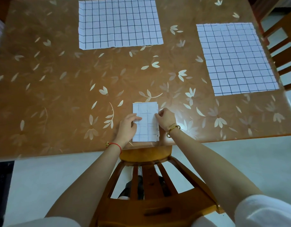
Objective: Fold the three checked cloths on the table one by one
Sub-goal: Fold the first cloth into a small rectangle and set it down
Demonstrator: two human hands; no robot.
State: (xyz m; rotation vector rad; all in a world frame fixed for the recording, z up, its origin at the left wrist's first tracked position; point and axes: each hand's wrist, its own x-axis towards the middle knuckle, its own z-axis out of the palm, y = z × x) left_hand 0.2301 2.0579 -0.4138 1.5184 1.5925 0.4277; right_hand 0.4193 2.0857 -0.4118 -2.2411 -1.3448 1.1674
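Observation:
A white checked cloth point(145, 128), folded into a small upright rectangle, lies at the table's near edge. My left hand point(127, 126) rests on its left side with the fingers laid over the fabric. Against its right edge, my right hand point(166, 118) pinches the layers with curled fingers. Two more checked cloths lie flat and unfolded: one point(119, 22) at the far middle of the table, the other point(236, 58) at the right side.
The table point(59, 79) has an orange cover with pale leaf prints. A wooden chair point(149, 185) stands between me and the near edge. Another chair point(282, 46) stands past the table's right edge.

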